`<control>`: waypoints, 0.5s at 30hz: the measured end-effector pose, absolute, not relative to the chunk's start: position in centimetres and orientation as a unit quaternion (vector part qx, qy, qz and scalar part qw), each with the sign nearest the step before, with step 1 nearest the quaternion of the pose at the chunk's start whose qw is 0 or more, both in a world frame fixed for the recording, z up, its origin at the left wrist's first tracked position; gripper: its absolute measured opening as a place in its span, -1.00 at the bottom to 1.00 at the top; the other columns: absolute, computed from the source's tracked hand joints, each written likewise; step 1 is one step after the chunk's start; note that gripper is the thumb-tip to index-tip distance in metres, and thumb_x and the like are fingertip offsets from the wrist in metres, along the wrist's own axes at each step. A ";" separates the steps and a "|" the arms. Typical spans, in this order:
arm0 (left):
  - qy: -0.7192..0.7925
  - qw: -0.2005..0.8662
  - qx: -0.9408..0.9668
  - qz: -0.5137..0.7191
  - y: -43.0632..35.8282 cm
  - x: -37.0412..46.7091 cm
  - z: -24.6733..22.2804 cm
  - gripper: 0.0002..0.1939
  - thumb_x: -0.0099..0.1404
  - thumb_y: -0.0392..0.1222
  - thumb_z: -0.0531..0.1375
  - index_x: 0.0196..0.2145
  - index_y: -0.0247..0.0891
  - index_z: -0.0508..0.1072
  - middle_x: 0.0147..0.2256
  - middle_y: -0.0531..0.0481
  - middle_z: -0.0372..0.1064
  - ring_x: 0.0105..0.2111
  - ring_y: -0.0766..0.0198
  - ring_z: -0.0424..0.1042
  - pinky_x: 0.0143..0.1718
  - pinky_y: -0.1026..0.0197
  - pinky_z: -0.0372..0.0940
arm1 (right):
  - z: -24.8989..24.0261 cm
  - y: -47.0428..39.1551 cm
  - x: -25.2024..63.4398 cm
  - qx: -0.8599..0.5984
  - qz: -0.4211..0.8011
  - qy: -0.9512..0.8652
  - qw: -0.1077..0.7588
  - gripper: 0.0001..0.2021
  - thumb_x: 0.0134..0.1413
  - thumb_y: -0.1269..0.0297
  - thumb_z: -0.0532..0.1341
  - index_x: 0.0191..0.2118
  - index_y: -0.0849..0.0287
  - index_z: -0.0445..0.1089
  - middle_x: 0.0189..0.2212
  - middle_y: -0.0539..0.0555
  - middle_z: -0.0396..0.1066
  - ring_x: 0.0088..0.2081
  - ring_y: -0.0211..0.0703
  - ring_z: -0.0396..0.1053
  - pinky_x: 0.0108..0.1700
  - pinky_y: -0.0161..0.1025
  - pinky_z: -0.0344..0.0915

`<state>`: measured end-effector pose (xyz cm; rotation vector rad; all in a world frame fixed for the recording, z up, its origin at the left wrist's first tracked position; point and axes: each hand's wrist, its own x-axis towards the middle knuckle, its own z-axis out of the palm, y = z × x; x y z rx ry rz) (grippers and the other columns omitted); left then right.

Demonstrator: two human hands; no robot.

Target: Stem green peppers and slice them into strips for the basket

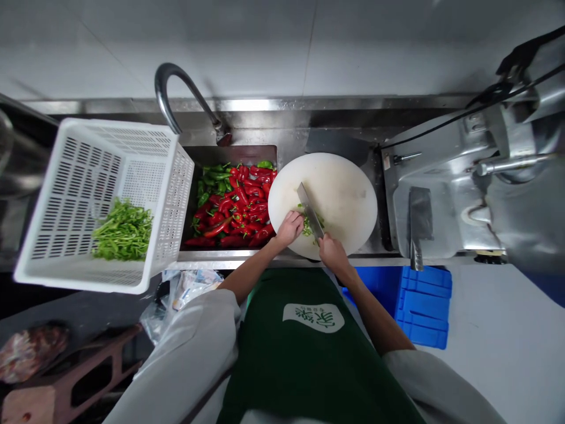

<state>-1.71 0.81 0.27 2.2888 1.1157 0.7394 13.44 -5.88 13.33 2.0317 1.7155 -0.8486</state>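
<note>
Green apron (282,353) closest to camera, front edge of the counter (291,136) just past it. Chopped greens (308,231) sit on the near part of the round white cutting board (342,176), bits on both sides of the cleaver blade. Right grip (333,253): closed around the handle of cleaver 1 (311,211), blade slanting away and to the left. Left grip (289,228): fingers bent and bunched just beside the greens, on the left side of the blade. Can't tell if it's pinching any stems.

Left of board: basin (247,153) with red peppers (241,197) and some green peppers (216,176), faucet (189,82) arching above. Further left: white plastic basket (170,194) with leafy greens (126,232) inside. Right of board: cleaver 2 (419,215) lying on the steel surface, handle poking past the front edge. Blue crate (424,312) below.

Risks, my read:
- Cut fingertips, if the left fingers creep toward the blade or uncurl. Main 1.
- Board overlaps the basin rim; if it's not seated flat, pressure there could rock it and throw the blade off.
- Bits near the board edge could spill if swept sideways.
- Cleaver 2 could drop if a sleeve catches its handle.
</note>
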 end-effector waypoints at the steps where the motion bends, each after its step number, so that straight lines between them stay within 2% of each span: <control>1: 0.413 0.239 0.834 0.275 0.8 -1.7 0.3 -0.77 0.45 -0.26 -0.02 -0.24 -0.27 0.42 -0.22 -0.14 0.34 -0.18 0.15 0.32 -0.11 0.03 0.34 | 13.4 -6.3 13.6 0.716 -0.301 0.604 0.177 -0.68 0.39 0.31 -0.12 0.01 0.32 0.28 -0.20 0.30 0.51 -0.11 0.03 0.49 -0.16 -0.24 0.23; 5: 0.421 0.235 0.825 0.293 0.9 -1.3 0.4 -0.77 0.46 -0.23 -0.01 -0.20 -0.28 0.43 -0.18 -0.15 0.36 -0.14 0.14 0.32 -0.07 0.02 0.34 | 13.5 -7.2 13.7 0.720 -0.304 0.596 0.182 -0.69 0.40 0.30 -0.12 -0.01 0.33 0.28 -0.22 0.29 0.51 -0.14 0.01 0.49 -0.19 -0.25 0.21; 10: 0.420 0.248 0.818 0.304 0.8 -1.6 0.7 -0.76 0.46 -0.23 -0.02 -0.24 -0.28 0.43 -0.22 -0.14 0.38 -0.18 0.17 0.32 -0.10 0.04 0.33 | 13.8 -5.6 13.7 0.722 -0.305 0.595 0.178 -0.70 0.40 0.30 -0.10 -0.01 0.33 0.28 -0.18 0.30 0.50 -0.11 -0.01 0.48 -0.17 -0.26 0.20; 15: 0.462 0.231 0.790 0.330 0.4 -2.6 1.3 -0.80 0.45 -0.22 0.00 -0.21 -0.24 0.42 -0.20 -0.14 0.37 -0.16 0.14 0.31 -0.08 -0.01 0.31 | 15.1 -6.8 14.1 0.721 -0.285 0.604 0.184 -0.67 0.41 0.29 -0.15 -0.01 0.32 0.27 -0.26 0.29 0.51 -0.18 0.02 0.51 -0.21 -0.24 0.22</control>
